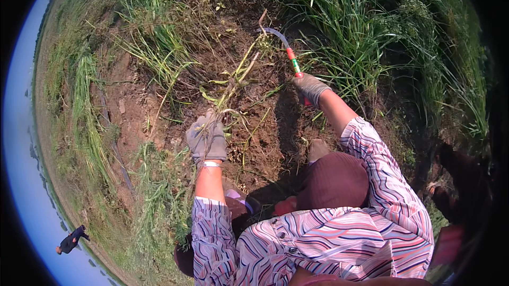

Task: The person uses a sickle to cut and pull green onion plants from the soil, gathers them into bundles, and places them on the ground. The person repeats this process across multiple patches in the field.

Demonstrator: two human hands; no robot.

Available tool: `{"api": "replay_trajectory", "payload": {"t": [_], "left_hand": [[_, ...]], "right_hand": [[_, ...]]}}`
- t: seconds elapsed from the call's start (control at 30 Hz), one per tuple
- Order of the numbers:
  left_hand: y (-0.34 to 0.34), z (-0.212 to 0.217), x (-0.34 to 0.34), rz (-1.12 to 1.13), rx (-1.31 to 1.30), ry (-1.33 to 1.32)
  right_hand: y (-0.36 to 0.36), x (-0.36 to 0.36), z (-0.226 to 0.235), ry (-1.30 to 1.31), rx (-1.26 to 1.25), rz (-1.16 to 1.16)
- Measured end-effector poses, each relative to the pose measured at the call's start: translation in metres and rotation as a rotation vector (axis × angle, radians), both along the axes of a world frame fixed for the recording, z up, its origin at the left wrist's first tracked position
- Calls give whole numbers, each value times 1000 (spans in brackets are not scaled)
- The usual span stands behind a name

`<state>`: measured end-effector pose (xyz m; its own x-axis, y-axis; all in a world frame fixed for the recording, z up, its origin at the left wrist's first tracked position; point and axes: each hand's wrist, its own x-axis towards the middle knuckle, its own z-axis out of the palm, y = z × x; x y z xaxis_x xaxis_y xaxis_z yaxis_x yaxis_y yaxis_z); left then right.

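My left hand (208,136), in a grey glove, is closed around a bundle of uprooted-looking weed stalks (233,85). The stalks slant up and to the right from the fist, some yellow-green, some brown and dry. In my gloved right hand (311,88) is a sickle (294,61) with a red handle and a green-and-white band. Its curved grey blade points up and left. The blade's tip lies by the upper ends of the stalks, near a thin brown stem; whether they touch, I cannot tell.
Bare brown soil (265,135) with dry plant litter lies between my hands. Tall green grass (344,26) grows at the upper right, with more clumps on the left. A dark thin strip (117,153) runs along the ground at left. Another person (71,240) stands far off.
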<state>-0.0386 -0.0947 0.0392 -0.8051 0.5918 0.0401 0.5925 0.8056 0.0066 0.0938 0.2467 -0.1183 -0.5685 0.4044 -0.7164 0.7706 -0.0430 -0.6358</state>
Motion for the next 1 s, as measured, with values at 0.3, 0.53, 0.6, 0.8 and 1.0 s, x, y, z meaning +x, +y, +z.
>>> {"api": "replay_trajectory", "payload": {"t": [0.3, 0.53, 0.6, 0.8, 1.0], "left_hand": [[-27, -8, -11, 31, -190, -69], [-64, -22, -22, 22, -79, -247], [-89, 1, -23, -41, -146, -285], [-190, 35, -17, 125, -332, -504], [-242, 43, 6, 39, -289, -434]], "right_hand": [[-62, 162, 62, 48, -331, -376], [-48, 163, 128, 149, -229, -758], [-44, 146, 157, 257, -132, -690], [-60, 73, 218, 422, -25, -253], [-128, -100, 236, 276, 452, 873]]}}
